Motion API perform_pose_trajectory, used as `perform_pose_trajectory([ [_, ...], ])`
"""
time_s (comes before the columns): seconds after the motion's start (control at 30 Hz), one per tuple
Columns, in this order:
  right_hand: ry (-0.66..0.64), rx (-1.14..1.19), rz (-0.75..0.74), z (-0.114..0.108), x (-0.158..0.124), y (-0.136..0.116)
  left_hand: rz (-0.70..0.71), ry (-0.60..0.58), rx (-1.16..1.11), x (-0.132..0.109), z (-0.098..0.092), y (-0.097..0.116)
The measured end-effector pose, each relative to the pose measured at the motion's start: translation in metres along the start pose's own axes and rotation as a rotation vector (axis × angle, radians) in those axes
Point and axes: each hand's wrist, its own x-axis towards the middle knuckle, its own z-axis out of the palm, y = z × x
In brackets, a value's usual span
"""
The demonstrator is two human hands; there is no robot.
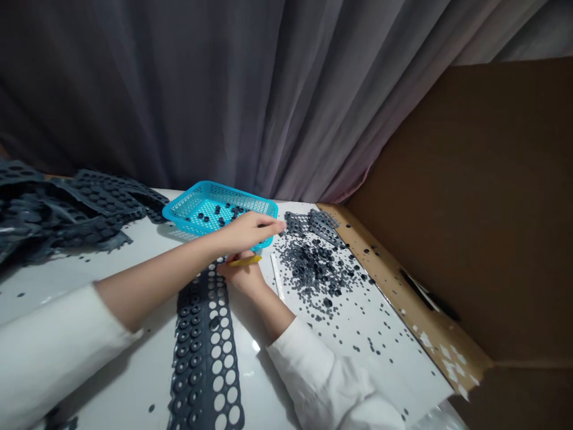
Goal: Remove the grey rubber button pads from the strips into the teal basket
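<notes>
My left hand [248, 232] reaches across over the front right corner of a blue plastic basket [179, 225]. Its fingers are drawn together and point right, toward the dark bits; what they hold, if anything, is too small to make out. Just below, my right hand [246, 278] is closed around a slim yellow tool [245, 261], at the far end of a black rubber sheet [206, 358]. The sheet's right columns are open round holes, while its left columns still carry ring-shaped pieces. Several small black rings lie inside the basket.
A pile of small black rings and round bits [313, 263] spreads on the right of the white table. Beyond it lie scraps of perforated sheet [308, 222]. A white strip [277, 276] is beside the pile. More black sheets [67, 209] are heaped at left, before a grey curtain [201, 89].
</notes>
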Motion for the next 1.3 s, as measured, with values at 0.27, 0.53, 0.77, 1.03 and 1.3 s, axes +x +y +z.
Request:
perform_pose_trajectory([
  [0.27, 0.004, -0.037, 0.003, 0.003, 0.001, 0.0, -0.178, 0.2, 0.175, 0.038, -0.031, -0.034],
  [0.53, -0.073, 0.172, 0.124, -0.002, 0.009, 0.008, 0.023, 0.239, 0.357, -0.022, -0.071, -0.058],
  [0.77, -0.038, 0.44, 0.074, 0.002, 0.017, 0.022, 0.033, 0.011, 0.446, -0.069, -0.05, -0.114],
  [1.03, -0.028, 0.418, 0.086, 0.004, 0.018, 0.026, 0.104, -0.126, 0.491, -0.063, -0.048, -0.117],
  [1.3, 0.029, 0.31, 0.137, 0.008, 0.016, 0.019, 0.125, -0.214, 0.56, -0.055, -0.046, -0.117],
])
